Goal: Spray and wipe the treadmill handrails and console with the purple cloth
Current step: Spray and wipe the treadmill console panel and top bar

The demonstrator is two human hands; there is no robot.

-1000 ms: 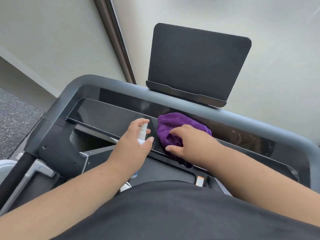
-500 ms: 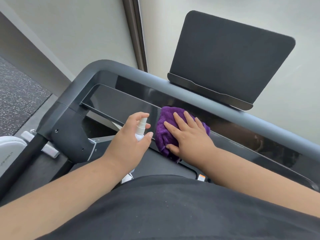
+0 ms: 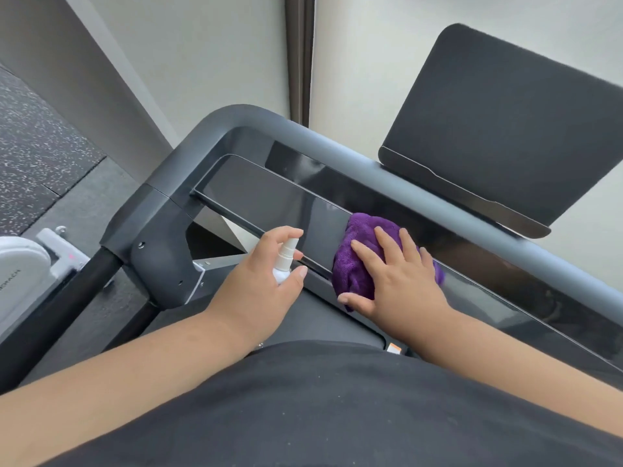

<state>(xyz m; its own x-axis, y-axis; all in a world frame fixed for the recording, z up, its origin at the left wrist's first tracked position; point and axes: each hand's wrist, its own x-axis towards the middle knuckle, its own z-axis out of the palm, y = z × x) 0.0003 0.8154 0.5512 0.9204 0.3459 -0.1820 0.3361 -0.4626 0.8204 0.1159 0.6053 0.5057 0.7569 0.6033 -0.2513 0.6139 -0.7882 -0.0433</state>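
A glossy black console panel [image 3: 279, 203] runs below the grey front handrail [image 3: 354, 163] of the treadmill. A bunched purple cloth [image 3: 357, 264] lies on the panel near its middle. My right hand [image 3: 401, 281] presses flat on the cloth with straight, spread fingers. My left hand [image 3: 259, 284] grips a small white spray bottle [image 3: 285, 259] just left of the cloth, its index finger curled over the nozzle top. The bottle's lower part is hidden in my palm.
A dark tablet holder [image 3: 505, 123] stands on the handrail at the upper right. The left handrail joint [image 3: 158, 244] and black upright sit at the left. A white machine part [image 3: 20, 271] lies at the far left over speckled floor [image 3: 37, 153]. A wall is close behind.
My right hand went from curled over the cloth to flat with spread fingers and has slid the cloth along the panel. The left hand still holds the bottle. The view has shifted left.
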